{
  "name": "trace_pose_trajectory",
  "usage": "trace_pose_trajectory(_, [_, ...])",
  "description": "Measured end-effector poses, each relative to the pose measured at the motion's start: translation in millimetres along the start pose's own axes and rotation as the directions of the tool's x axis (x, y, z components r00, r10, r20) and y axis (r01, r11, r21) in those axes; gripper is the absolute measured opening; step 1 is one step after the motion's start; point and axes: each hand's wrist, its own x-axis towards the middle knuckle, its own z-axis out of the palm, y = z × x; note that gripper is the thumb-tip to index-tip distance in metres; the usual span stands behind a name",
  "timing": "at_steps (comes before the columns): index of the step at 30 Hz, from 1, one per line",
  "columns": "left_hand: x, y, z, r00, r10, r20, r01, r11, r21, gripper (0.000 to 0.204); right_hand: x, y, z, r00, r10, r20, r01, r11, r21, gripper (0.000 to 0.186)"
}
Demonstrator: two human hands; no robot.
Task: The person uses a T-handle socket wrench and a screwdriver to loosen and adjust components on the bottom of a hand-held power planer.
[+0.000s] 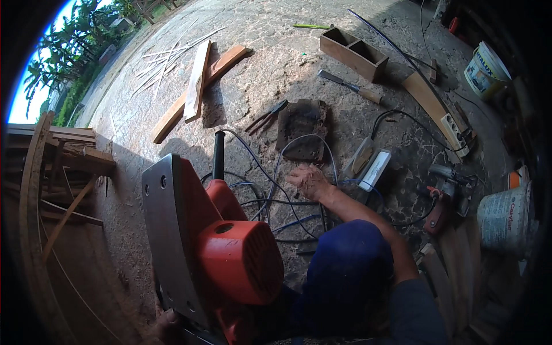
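Evidently, head view: red power tool, left of the right hand and nearer the wearer; likely heavy, rigid, smooth-cased, best gripped round its casing, clear of the flat dark plate. Right hand: loosely curled, partly open, beside flexible-looking cables, any grasp indiscernible. Left hand: at the tool's lower end, mostly hidden, closure untellable.

Rough, cracked concrete floor lit by sunlight at far centre, right side shaded, banana plants and bright sky seen far left
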Motion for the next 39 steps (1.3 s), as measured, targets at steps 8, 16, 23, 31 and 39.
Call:
trace_pose_trajectory(8, [-1, -2, 2, 1.0, -0.012, 0.019, 0.012, 1.0, 0.0, 0.1, 4, -2, 2, 0.991, 0.065, 0.118, -0.062, 0.997, -0.035, 0.013])
trace_pose_trajectory(16, [5, -3, 13, 0.998, -0.015, 0.068, 0.015, 1.0, 0.002, 0.102, -4, 20, 3, 0.949, 0.038, 0.312, -0.058, 0.997, 0.055, 0.018])
trace_pose_trajectory(23, [10, -3, 23, 0.993, -0.026, 0.113, 0.026, 1.0, 0.006, 0.103, -10, -3, -25, 0.911, 0.317, 0.265, -0.413, 0.717, 0.561, 0.021])
trace_pose_trajectory(31, [12, -4, 36, 0.985, -0.026, 0.172, 0.025, 1.0, 0.012, 0.105, -16, -24, -10, 0.83, 0.433, 0.351, -0.533, 0.431, 0.728, 0.022])
trace_pose_trajectory(39, [6, -6, 44, 0.976, -0.022, 0.217, 0.024, 1.0, -0.009, 0.107, -22, -34, 11, 0.93, 0.128, 0.344, -0.229, 0.935, 0.271, 0.018])
